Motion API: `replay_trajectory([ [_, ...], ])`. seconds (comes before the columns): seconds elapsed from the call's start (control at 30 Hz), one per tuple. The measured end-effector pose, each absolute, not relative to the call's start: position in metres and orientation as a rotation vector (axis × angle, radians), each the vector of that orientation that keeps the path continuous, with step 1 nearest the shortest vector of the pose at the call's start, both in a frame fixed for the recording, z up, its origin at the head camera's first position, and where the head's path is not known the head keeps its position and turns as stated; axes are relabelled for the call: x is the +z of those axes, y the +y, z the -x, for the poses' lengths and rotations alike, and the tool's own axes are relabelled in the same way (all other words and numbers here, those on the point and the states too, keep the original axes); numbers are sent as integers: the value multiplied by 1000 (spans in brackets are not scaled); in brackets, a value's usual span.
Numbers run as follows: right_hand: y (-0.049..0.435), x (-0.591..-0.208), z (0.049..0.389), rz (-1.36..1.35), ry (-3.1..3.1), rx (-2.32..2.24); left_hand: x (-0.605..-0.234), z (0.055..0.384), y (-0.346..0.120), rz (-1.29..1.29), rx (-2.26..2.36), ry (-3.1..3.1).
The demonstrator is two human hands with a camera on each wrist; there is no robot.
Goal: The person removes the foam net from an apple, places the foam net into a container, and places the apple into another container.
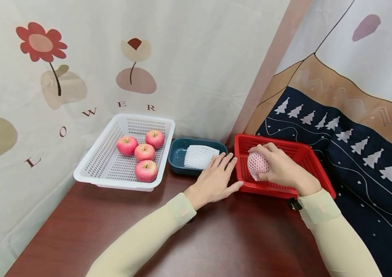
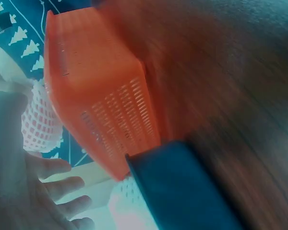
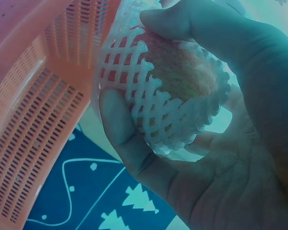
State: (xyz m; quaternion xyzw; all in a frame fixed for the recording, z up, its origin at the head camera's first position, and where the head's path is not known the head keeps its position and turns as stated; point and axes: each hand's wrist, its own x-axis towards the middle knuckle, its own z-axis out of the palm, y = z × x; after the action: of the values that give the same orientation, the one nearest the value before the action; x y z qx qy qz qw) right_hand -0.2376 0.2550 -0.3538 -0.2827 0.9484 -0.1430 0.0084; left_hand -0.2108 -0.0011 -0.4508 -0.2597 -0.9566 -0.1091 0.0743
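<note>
My right hand (image 1: 283, 166) grips an apple in a white foam net (image 1: 257, 167), held above the red basket (image 1: 315, 169). In the right wrist view, thumb and fingers curl round the netted apple (image 3: 177, 72), whose bare skin shows at the net's opening. My left hand (image 1: 213, 180) has its fingers spread and holds nothing. It hovers by the right front corner of the dark teal tray (image 1: 178, 154), between that tray and the red basket. White foam nets (image 1: 198, 156) lie flat in the tray; how many cannot be told.
At the left stands a white basket (image 1: 95, 156) with several bare red apples (image 1: 146, 171) in it. All the containers stand on a dark reddish-brown table (image 1: 237, 238). A printed curtain (image 1: 199, 69) hangs close behind, and dark blue tree-patterned cloth (image 1: 366, 173) is at the right.
</note>
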Motion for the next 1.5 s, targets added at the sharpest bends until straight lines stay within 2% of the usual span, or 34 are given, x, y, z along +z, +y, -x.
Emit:
replay_trajectory([
  [0.53,240,-355,220,937,2958,-465,-441,190,-42,779,-258,-2873],
  [1.5,197,-373,188,1180,2861,-438,-456,162,-111,752,-222,-2739],
])
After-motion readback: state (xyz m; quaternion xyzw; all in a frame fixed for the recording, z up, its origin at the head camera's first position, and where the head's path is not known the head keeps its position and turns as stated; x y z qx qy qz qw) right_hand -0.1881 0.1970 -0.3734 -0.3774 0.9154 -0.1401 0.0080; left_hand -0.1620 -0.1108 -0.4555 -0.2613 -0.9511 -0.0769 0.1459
